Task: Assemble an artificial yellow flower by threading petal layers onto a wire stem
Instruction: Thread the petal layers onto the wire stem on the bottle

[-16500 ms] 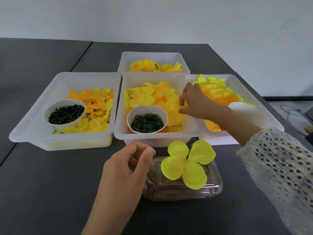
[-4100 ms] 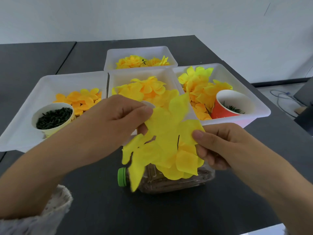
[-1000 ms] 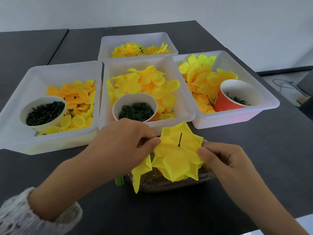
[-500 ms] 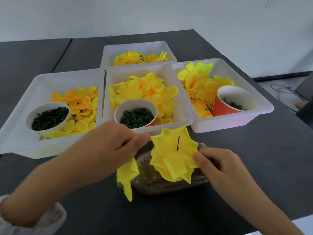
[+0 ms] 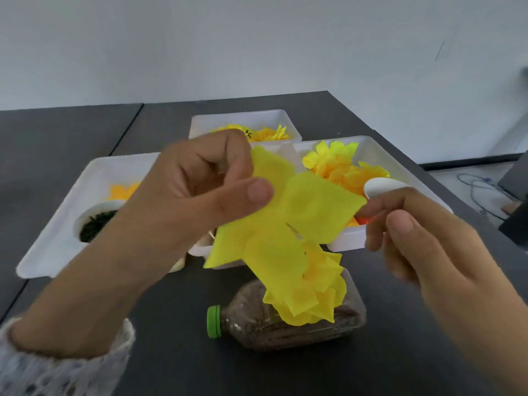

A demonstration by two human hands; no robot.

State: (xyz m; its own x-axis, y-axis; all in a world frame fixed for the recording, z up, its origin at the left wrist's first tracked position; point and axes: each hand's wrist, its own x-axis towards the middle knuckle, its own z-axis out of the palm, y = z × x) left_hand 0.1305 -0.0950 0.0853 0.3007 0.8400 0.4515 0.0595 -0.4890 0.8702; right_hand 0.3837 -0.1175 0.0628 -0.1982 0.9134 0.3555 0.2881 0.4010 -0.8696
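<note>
My left hand (image 5: 188, 195) pinches a large yellow petal layer (image 5: 288, 212) between thumb and fingers, lifted above the table. My right hand (image 5: 423, 241) hovers at the layer's right tip with its fingers loosely curled; contact with the tip is unclear. Below the layer, a stack of smaller yellow petal layers (image 5: 311, 292) sits on a stem above a clear bottle (image 5: 285, 324) lying on its side. A thin bit of wire stem (image 5: 293, 228) shows through the raised layer's middle.
White bins hold yellow petals: a left bin (image 5: 57, 224) with a cup of dark green parts (image 5: 97, 221), a right bin (image 5: 371, 150) with a red cup, and a back bin (image 5: 243, 121). The bottle has a green cap (image 5: 213, 321). The dark table's edge runs along the right.
My left hand has raised the loose petal layer from beside the bottle to above the stacked flower. My right hand has come up off the flower's right side. The view tilted upward.
</note>
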